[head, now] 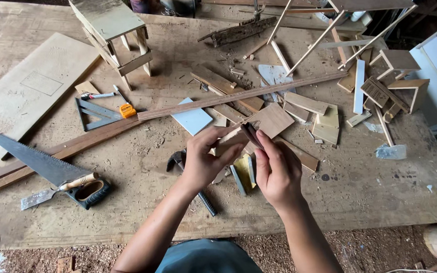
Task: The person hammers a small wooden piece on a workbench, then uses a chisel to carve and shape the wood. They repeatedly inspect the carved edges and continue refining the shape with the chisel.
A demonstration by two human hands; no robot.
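**Both hands on a small wood piece above the cluttered worktop**

From the head camera we see our left hand [204,161] and right hand [277,171] meeting over the middle of the worktop [142,212], well in from its near edge. Both are closed in a pinch on a small wooden piece [239,137], with a dark tip showing at the right fingertips [262,137]. A hammer [190,178] lies beneath the left hand. Toward the left near corner rest a handsaw [46,166] and a trowel [56,191]. A long wooden strip [238,96] runs diagonally behind the hands, and a small stool [115,35] stands near the far edge.
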